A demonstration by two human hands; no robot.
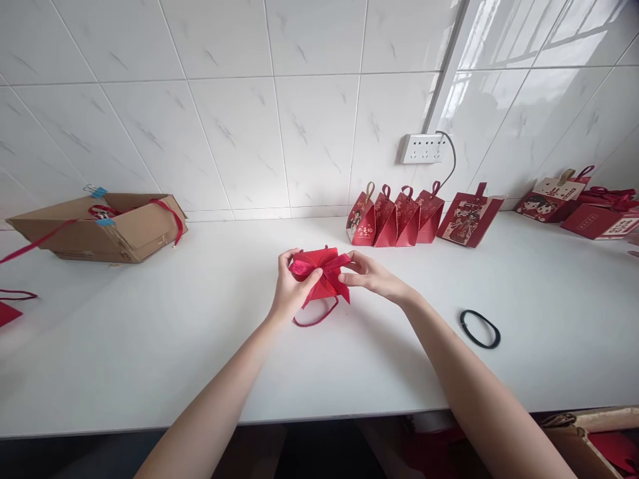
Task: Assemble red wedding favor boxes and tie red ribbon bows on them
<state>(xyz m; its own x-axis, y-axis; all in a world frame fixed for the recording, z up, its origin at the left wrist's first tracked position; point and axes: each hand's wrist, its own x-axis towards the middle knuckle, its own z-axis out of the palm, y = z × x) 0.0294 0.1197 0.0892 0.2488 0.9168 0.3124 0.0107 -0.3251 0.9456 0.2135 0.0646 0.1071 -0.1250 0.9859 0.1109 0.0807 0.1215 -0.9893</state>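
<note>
A small red gift box with a red ribbon bow sits on the white table, a red cord handle looping out below it. My left hand grips the box's left side, fingers pinched on the ribbon. From the right, my right hand pinches the ribbon's other end. Both hands are closed on the ribbon at the top of the box.
Several finished red gift boxes stand in a row by the wall, with more at the far right. A cardboard box with red cords lies at the left. A black hair band lies right of my arm. A power strip hangs on the wall.
</note>
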